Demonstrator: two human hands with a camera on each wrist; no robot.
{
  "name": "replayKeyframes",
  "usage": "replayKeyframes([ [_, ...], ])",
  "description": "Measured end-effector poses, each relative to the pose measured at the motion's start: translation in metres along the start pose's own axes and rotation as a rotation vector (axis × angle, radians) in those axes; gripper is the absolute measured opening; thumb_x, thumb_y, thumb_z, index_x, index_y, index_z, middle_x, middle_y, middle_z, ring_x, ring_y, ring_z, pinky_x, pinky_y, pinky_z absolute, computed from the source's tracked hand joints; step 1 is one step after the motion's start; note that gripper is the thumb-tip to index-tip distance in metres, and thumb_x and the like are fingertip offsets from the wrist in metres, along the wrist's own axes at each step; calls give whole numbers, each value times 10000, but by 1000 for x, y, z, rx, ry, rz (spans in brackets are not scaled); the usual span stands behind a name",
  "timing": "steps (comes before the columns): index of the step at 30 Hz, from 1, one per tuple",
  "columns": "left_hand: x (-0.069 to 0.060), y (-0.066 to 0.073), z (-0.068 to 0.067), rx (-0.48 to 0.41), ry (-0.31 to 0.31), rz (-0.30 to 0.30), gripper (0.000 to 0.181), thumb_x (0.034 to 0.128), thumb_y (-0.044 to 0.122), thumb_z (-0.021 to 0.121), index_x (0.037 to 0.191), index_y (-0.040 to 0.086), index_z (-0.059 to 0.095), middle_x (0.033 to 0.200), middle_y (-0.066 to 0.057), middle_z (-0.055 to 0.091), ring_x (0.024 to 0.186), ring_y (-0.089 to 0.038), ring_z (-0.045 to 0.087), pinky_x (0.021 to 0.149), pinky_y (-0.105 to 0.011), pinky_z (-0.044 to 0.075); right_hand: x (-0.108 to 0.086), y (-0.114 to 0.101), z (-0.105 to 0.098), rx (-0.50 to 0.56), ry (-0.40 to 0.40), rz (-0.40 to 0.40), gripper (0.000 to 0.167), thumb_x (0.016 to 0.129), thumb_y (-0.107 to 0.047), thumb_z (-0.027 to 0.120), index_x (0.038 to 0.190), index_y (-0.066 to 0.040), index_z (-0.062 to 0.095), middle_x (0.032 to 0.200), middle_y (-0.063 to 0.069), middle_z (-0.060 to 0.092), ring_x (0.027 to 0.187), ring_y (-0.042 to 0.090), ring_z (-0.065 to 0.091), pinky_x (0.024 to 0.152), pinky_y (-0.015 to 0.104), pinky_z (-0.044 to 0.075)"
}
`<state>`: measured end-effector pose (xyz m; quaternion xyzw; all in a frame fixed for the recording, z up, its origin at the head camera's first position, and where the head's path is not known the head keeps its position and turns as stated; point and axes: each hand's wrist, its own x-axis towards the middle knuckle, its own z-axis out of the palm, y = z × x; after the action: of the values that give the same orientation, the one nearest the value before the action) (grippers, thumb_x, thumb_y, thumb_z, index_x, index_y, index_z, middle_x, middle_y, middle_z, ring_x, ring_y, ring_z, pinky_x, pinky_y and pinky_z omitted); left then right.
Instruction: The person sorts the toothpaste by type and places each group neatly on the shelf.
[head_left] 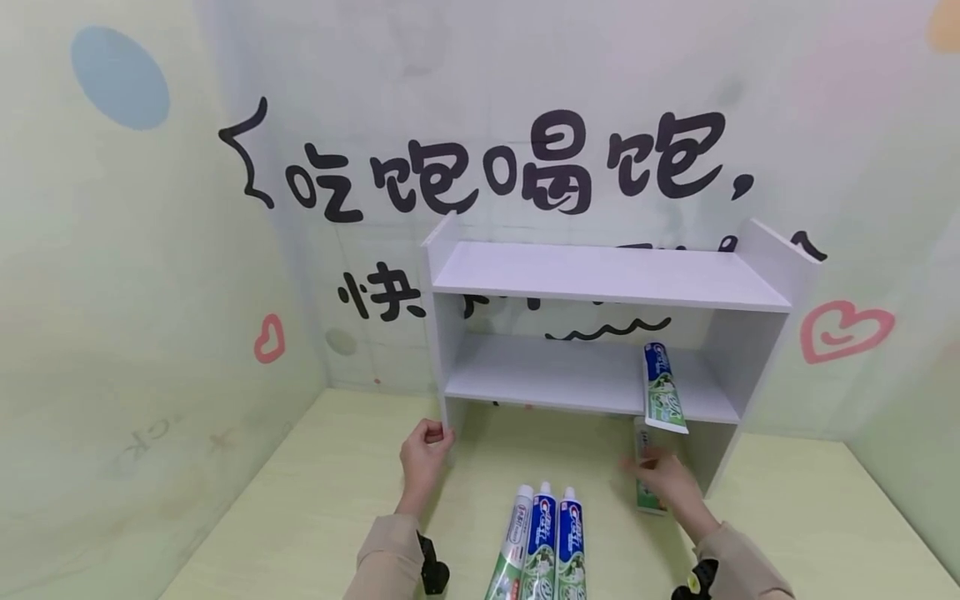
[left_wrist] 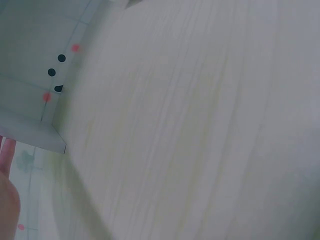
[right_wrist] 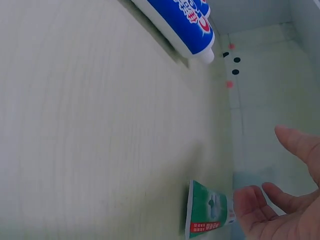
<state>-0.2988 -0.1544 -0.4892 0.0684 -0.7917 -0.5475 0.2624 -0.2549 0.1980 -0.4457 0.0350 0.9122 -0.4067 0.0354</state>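
Observation:
A white two-tier shelf [head_left: 540,375] stands on the table. My left hand [head_left: 426,457] grips the front edge of its left side panel; in the left wrist view only some fingers [left_wrist: 7,157] show against the panel. Beneath the lower board, a green-and-white toothpaste tube [head_left: 649,492] lies on the table at the right. My right hand [head_left: 667,477] is over that tube, blurred, its thumb apart from loosely bent fingers in the right wrist view, where the tube's green end [right_wrist: 207,210] shows beside the fingertips. Another toothpaste tube [head_left: 663,387], blue and green, lies on the lower board, its flat end jutting past the front edge.
Three toothpaste tubes lie side by side on the table in front of the shelf: a white-and-green tube [head_left: 516,533] and two blue ones, the middle tube [head_left: 542,537] and the right tube [head_left: 571,537]. A wall [head_left: 525,67] with black lettering rises behind the shelf.

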Motion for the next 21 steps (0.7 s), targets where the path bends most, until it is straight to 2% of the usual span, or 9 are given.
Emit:
replayKeyframes([
  [6,1,0,0,14,1,22,94,746,62,704,775,32,620,789,-129,688,702,-174,642,571,-175,462,-11,-3,16,119,22,0,661,787,-326,685,1167,166,460,1051,310,566,892,308,586,719,360,517],
  [11,2,2,0,4,4,28,99,747,66,705,780,30,619,791,-131,686,692,-144,632,569,-175,470,-22,-5,29,200,3,41,691,768,-338,704,1195,141,447,1013,269,568,834,247,583,693,330,518],
  [21,2,1,-1,33,-8,31,102,753,65,699,781,26,610,803,-129,685,711,-157,634,596,-182,469,-45,-7,58,255,-23,82,625,738,-316,736,1114,123,500,862,143,573,693,164,549,607,279,493],
])
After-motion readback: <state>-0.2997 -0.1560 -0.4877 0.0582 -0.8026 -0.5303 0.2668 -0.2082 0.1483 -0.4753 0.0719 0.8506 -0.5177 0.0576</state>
